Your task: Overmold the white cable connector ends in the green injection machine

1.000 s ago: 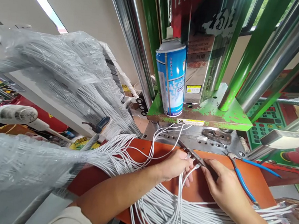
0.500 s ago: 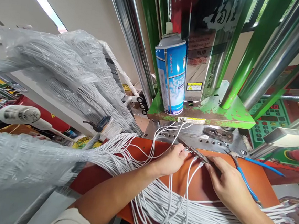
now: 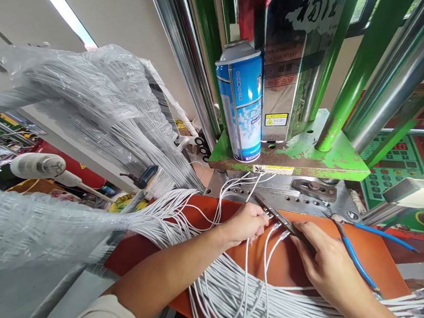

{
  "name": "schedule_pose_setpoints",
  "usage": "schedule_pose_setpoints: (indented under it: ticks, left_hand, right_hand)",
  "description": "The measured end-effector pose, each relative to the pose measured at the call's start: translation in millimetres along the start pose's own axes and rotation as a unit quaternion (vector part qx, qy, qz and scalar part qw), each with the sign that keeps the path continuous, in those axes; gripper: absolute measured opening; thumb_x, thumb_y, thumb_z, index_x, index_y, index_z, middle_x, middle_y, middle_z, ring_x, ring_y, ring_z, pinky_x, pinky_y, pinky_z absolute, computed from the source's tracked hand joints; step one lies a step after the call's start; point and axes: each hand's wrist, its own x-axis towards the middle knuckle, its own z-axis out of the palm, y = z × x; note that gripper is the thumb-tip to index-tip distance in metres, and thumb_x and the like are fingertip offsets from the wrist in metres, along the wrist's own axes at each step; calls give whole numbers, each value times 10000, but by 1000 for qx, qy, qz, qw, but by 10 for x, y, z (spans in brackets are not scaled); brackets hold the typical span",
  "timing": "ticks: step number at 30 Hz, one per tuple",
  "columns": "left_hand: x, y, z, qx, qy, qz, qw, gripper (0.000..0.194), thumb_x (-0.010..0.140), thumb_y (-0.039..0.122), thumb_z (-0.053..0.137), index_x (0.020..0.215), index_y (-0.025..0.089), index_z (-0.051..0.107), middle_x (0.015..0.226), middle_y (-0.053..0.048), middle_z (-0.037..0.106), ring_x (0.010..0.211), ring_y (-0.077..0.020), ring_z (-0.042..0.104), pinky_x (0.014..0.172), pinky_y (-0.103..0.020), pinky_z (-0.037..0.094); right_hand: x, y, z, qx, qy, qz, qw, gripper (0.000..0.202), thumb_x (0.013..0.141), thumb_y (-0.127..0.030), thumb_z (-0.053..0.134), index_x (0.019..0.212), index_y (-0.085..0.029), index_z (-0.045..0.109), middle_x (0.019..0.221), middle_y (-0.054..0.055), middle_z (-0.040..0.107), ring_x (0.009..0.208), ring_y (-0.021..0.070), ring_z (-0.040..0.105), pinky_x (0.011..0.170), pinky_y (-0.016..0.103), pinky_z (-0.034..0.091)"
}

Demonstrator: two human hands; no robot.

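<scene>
My right hand grips the near end of a narrow dark metal bar, thumb along its side. Several white cables have their clear-tipped ends seated along the bar's edge. Just left of those, my left hand is closed in a pinch on another white cable, which hangs down below the fingers. Its end by the bar is mostly covered by my fingertips. Under both arms a thick bundle of white cables lies across an orange board.
Blue-handled pliers lie open at right. A blue spray can stands on the green press plate. Plastic-wrapped cable bundles and a white fan are at left. A control panel is at right.
My left fingertips have drawn slightly down from the bar's edge, still pinching the cable. My right hand keeps its grip on the bar. The view has shifted a little.
</scene>
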Motion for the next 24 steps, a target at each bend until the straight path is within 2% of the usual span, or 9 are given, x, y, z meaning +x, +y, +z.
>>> schedule_pose_setpoints:
  ticks: [3,5,8,10,13,16,22,24]
  left_hand:
    - [6,-12,9,-1,2,13,1000,237,955,242,525,732,162,541,469,54,500,293,-58,379,316,-158,271]
    - [15,-29,-9,-17,-14,22,1000,259,965,322,545,769,154,559,502,28,553,307,-79,450,325,-166,311]
    - [43,-59,-74,-46,-54,15,997,340,977,465,539,836,156,549,606,-18,644,393,-128,592,380,-194,424]
    - [66,-81,-124,-12,-64,13,998,380,982,510,512,821,166,527,604,-27,649,410,-146,617,387,-201,434]
    - [89,-117,-173,103,-32,42,993,384,989,481,481,758,177,520,525,-6,597,346,-129,549,353,-186,356]
    - [98,-148,-185,195,5,71,978,413,997,452,434,688,189,510,504,-1,577,338,-112,506,363,-196,323]
    - [98,-113,-209,292,48,141,945,425,981,361,447,597,184,490,481,25,466,433,-87,398,461,-232,255]
    - [92,-84,-218,317,55,166,932,416,960,325,477,569,186,459,495,35,408,477,-90,356,489,-251,232]
  right_hand:
    - [19,-23,-18,17,-15,-7,1000,186,1071,-361,448,1149,-252,576,1049,46,680,890,201,677,763,341,532]
    - [29,-22,-12,25,-15,0,1000,190,1070,-370,457,1154,-260,586,1056,40,690,921,199,681,784,335,536]
    - [26,11,11,12,14,31,999,209,1064,-400,468,1143,-264,605,1064,37,706,933,210,690,803,353,537]
    - [11,43,24,-6,33,54,998,230,1058,-427,468,1121,-260,613,1043,38,711,903,220,695,790,370,535]
    - [-12,82,30,-16,22,60,998,254,1060,-447,453,1116,-255,610,1026,42,703,879,224,693,782,377,533]
    - [-20,87,27,-22,16,38,999,253,1066,-432,443,1145,-246,595,1042,53,689,889,221,691,795,370,535]
    - [-26,-11,9,-105,8,-20,994,276,1067,-325,361,1193,-224,584,1018,82,680,829,245,704,639,358,527]
    - [-30,-47,-1,-87,13,-15,996,266,1065,-328,374,1194,-228,584,1023,86,687,841,251,708,649,361,540]
